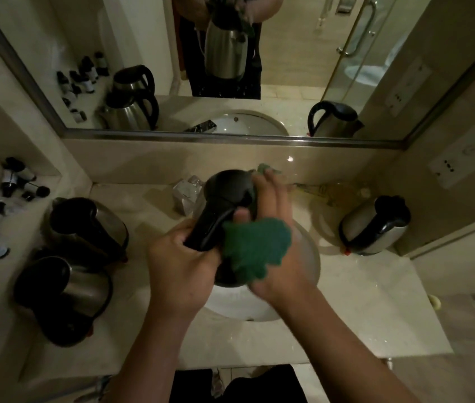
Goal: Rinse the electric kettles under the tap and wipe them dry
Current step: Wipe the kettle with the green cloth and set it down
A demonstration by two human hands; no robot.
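Countertop (pixel 361 301) of pale stone fills most of the view, with the white basin (pixel 230 306) sunk in its middle; a mirror (pixel 288 82) runs along the wall behind. Two steel kettles (pixel 85 225) stand at the left of the basin, one nearer (pixel 64 295) than the other; a third kettle (pixel 376 228) stands at the right; small bottles (pixel 15 178) line a shelf at far left. The held kettle (pixel 227 190) hangs over the basin, lid shut; the left hand (pixel 181 266) has its fingers curled tight round the black handle; the right hand (pixel 271 228) presses a green cloth (pixel 256 251) against the kettle's side, fingers stretched long and close together.

Judging from this, wiping is under way; a wet handle could slip in the one-handed grip, dropping the kettle into the basin; a hard rub could twist it loose too.

The tap (pixel 185 196) is mostly hidden behind the kettle; whether water runs cannot be told; the kettle's body is largely covered by hands and cloth; dim light blurs the bottles.
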